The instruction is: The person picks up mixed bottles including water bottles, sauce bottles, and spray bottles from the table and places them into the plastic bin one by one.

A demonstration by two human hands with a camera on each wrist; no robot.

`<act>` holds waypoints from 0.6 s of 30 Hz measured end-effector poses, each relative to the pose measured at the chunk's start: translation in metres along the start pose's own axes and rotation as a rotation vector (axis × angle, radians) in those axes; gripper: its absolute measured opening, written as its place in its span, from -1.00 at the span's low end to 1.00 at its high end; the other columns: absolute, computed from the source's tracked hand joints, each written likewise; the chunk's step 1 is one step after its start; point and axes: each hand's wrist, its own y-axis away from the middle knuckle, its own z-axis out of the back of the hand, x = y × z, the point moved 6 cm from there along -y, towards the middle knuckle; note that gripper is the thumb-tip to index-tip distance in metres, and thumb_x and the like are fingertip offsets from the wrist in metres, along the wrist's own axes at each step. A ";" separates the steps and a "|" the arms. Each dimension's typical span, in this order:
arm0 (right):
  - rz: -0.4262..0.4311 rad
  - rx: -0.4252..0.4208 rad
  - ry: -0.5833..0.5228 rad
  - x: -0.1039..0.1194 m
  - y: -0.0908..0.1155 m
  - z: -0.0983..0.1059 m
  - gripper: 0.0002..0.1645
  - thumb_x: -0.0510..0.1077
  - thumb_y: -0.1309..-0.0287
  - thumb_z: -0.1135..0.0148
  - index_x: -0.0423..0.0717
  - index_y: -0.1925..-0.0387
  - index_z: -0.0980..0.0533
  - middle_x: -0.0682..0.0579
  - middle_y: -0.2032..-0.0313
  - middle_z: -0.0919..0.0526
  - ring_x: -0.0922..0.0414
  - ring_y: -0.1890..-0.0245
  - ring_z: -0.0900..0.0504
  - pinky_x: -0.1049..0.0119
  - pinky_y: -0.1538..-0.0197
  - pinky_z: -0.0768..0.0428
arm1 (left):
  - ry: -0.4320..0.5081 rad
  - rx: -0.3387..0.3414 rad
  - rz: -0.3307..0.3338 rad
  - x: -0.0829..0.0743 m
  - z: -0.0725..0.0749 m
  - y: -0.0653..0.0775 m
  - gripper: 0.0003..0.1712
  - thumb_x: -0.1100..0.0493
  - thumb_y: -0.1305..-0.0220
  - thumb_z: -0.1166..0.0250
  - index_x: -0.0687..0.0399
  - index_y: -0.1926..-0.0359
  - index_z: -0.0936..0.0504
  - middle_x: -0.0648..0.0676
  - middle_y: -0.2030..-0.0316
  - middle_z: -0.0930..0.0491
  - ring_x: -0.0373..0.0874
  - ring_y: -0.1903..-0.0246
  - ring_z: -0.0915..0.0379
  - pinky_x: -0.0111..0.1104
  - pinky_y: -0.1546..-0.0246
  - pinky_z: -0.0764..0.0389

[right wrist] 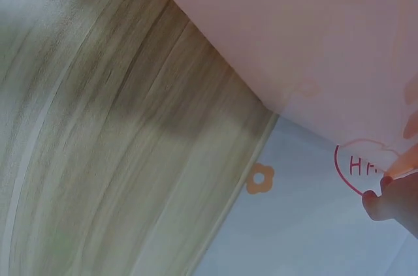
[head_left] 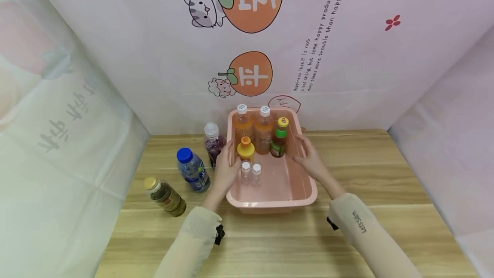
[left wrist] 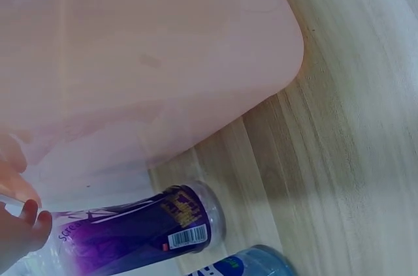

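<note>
A pink plastic basin stands at the back middle of the table. My left hand grips its left rim, fingers on both sides of the wall in the left wrist view. On the opposite rim, my right hand pinches the edge likewise. Inside are two orange drink bottles with white caps, one on the left and one beside it. A yellow-capped sauce bottle leans at their right. In front are a yellow squeeze bottle and two small clear bottles with white caps.
Left of the basin stand a purple drink bottle, a blue-capped bottle and a yellow-capped bottle of brownish liquid. Printed white cloth hangs behind the wooden table and along both sides.
</note>
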 end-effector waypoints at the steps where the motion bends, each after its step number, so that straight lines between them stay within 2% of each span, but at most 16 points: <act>1: 0.002 0.001 -0.004 0.000 0.000 0.000 -0.16 -0.51 -0.03 -0.13 -0.30 -0.37 -0.09 -0.31 -0.45 -0.02 -0.27 -0.48 0.16 -0.22 -0.47 0.15 | -0.024 -0.009 -0.010 -0.001 0.001 0.000 -0.30 0.29 -0.18 -0.18 0.13 -0.37 -0.26 0.31 -0.29 -0.36 0.24 -0.27 -0.29 0.09 -0.32 -0.28; 6: 0.005 0.007 0.012 -0.001 -0.001 -0.001 -0.16 -0.51 -0.03 -0.12 -0.30 -0.37 -0.09 -0.32 -0.44 -0.03 -0.29 -0.48 0.15 -0.25 -0.46 0.14 | -0.134 -0.059 -0.071 -0.008 0.005 0.002 -0.33 0.27 -0.16 -0.21 0.18 -0.33 -0.32 0.29 -0.24 -0.43 0.25 -0.24 -0.31 0.09 -0.31 -0.28; 12: -0.010 0.005 0.041 0.003 0.001 0.000 -0.15 -0.51 -0.02 -0.12 -0.29 -0.37 -0.09 -0.33 -0.43 -0.03 -0.31 -0.46 0.11 -0.30 -0.43 0.10 | -0.187 -0.080 -0.108 -0.018 0.011 0.003 -0.31 0.27 -0.12 -0.24 0.15 -0.32 -0.33 0.24 -0.26 -0.42 0.23 -0.28 -0.27 0.08 -0.36 -0.21; 14: -0.018 0.009 0.050 0.013 0.004 0.000 -0.16 -0.52 -0.02 -0.11 -0.35 -0.36 -0.08 -0.37 -0.42 -0.03 -0.35 -0.45 0.11 -0.32 -0.42 0.10 | -0.198 -0.093 -0.113 -0.023 0.016 0.003 -0.31 0.28 -0.12 -0.25 0.17 -0.32 -0.33 0.24 -0.26 -0.42 0.22 -0.28 -0.27 0.07 -0.36 -0.21; 18: -0.021 0.016 0.051 0.018 0.004 -0.001 -0.17 -0.53 -0.02 -0.10 -0.38 -0.35 -0.08 -0.40 -0.41 -0.02 -0.35 -0.45 0.12 -0.31 -0.43 0.11 | -0.215 -0.140 -0.153 -0.036 0.033 0.002 -0.36 0.30 -0.16 -0.22 0.21 -0.30 -0.34 0.26 -0.20 -0.46 0.22 -0.24 -0.32 0.07 -0.34 -0.26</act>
